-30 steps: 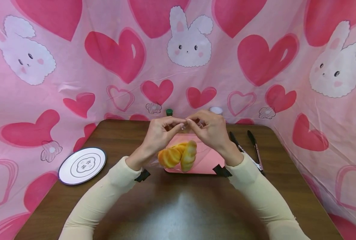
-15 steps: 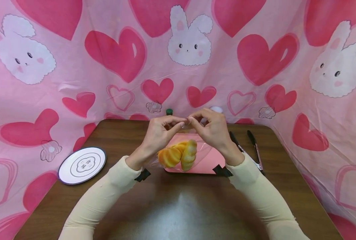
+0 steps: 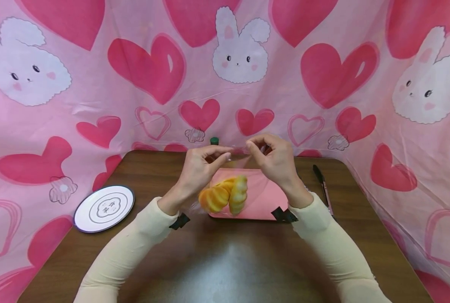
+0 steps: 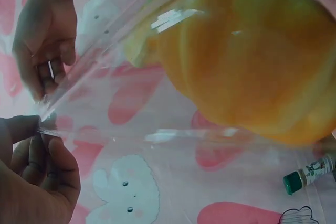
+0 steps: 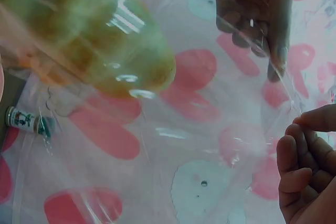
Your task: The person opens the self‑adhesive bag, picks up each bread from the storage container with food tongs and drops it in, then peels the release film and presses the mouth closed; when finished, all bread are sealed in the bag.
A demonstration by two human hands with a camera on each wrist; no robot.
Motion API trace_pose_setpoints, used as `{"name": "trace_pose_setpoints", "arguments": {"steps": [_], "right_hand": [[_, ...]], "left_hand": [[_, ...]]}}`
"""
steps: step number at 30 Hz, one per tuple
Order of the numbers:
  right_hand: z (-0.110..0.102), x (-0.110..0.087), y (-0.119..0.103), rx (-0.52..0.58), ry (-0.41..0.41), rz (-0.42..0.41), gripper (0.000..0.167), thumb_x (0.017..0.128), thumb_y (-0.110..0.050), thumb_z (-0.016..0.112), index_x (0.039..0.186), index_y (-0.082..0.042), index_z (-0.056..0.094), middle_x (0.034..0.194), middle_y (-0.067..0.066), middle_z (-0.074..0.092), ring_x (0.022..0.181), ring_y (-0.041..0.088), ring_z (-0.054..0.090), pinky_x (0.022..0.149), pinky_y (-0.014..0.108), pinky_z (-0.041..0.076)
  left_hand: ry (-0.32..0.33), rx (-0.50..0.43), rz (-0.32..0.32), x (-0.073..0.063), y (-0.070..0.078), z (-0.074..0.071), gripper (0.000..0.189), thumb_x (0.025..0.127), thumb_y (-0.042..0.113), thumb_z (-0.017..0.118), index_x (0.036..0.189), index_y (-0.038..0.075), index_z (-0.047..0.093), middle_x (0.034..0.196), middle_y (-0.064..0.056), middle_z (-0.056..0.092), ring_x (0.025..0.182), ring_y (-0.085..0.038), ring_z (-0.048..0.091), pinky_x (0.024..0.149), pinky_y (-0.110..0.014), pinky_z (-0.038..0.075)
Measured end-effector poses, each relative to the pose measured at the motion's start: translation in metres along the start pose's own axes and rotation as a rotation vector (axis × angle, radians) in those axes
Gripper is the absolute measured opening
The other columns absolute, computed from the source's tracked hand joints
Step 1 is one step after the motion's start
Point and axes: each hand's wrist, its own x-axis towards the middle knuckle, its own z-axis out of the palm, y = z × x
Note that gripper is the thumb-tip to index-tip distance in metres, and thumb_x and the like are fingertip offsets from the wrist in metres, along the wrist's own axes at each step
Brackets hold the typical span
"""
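A clear plastic bag [image 3: 240, 158] hangs between my two hands, with a golden, ridged croissant-like bread [image 3: 215, 198] inside its lower part. Thumb and fingertips of my left hand [image 3: 202, 168] pinch the bag's upper edge on the left. Opposite it, my right hand [image 3: 274, 158] pinches the same edge, a small gap away. In the left wrist view, the film of the bag [image 4: 131, 103] runs taut from the fingertips to the bread [image 4: 252, 56]. From the right wrist, the bag's edge is stretched between both hands, and the bread [image 5: 100, 30] shows blurred through the film.
Beneath the bag lies a pink cutting board [image 3: 262, 198]. To the left is a white plate [image 3: 88, 214] with a dark rim. Tongs [image 3: 324, 187] lie at the right, partly behind my right forearm. A green-capped bottle [image 3: 214, 141] stands at the back, near the pink curtain.
My right hand has moved right and slightly up, away from the left hand, widening the gap and stretching the bag's edge. The left hand and the bread have hardly moved.
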Motion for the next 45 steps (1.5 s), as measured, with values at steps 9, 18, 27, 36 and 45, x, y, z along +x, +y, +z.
{"name": "trace_pose_setpoints", "arguments": {"steps": [9, 18, 27, 36, 45], "right_hand": [[-0.014, 0.001, 0.011, -0.02, 0.082, 0.112, 0.011, 0.089, -0.016, 0.075, 0.089, -0.005, 0.076, 0.079, 0.01, 0.072, 0.067, 0.002, 0.057, 0.055, 0.015, 0.046], [-0.029, -0.002, 0.02, -0.014, 0.17, 0.216, 0.015, 0.088, -0.021, 0.075, 0.086, -0.007, 0.076, 0.072, -0.012, 0.064, 0.064, 0.002, 0.056, 0.052, 0.016, 0.042], [-0.043, -0.002, 0.031, 0.012, 0.228, 0.262, 0.017, 0.09, -0.019, 0.074, 0.09, -0.002, 0.075, 0.067, -0.019, 0.062, 0.062, 0.001, 0.055, 0.052, 0.016, 0.04], [-0.061, -0.004, 0.048, -0.001, 0.281, 0.282, 0.019, 0.09, -0.018, 0.074, 0.092, 0.001, 0.074, 0.066, -0.02, 0.062, 0.061, -0.001, 0.055, 0.048, 0.015, 0.038], [-0.082, -0.007, 0.065, -0.029, 0.359, 0.28, 0.021, 0.09, -0.015, 0.073, 0.093, 0.006, 0.073, 0.069, -0.025, 0.063, 0.061, -0.004, 0.058, 0.051, 0.014, 0.04]], "left_hand": [[0.051, 0.011, -0.015, 0.0, 0.002, -0.005, 0.017, 0.09, 0.025, 0.075, 0.102, 0.015, 0.079, 0.087, -0.003, 0.076, 0.068, -0.021, 0.059, 0.058, -0.023, 0.05], [0.088, 0.045, 0.033, 0.0, -0.001, -0.011, 0.016, 0.09, 0.026, 0.075, 0.099, 0.014, 0.08, 0.084, -0.005, 0.076, 0.068, -0.023, 0.065, 0.062, -0.023, 0.055], [0.126, 0.075, 0.066, 0.001, -0.002, -0.021, 0.015, 0.089, 0.02, 0.076, 0.099, 0.009, 0.08, 0.082, -0.008, 0.076, 0.061, -0.021, 0.061, 0.054, -0.019, 0.048], [0.183, 0.091, 0.044, 0.002, -0.004, -0.03, 0.015, 0.089, 0.021, 0.076, 0.097, 0.009, 0.08, 0.079, -0.01, 0.076, 0.061, -0.024, 0.063, 0.055, -0.017, 0.048], [0.196, 0.088, 0.04, 0.001, -0.006, -0.039, 0.018, 0.088, 0.023, 0.077, 0.1, 0.01, 0.08, 0.084, -0.009, 0.077, 0.069, -0.024, 0.065, 0.058, -0.017, 0.049]]}}
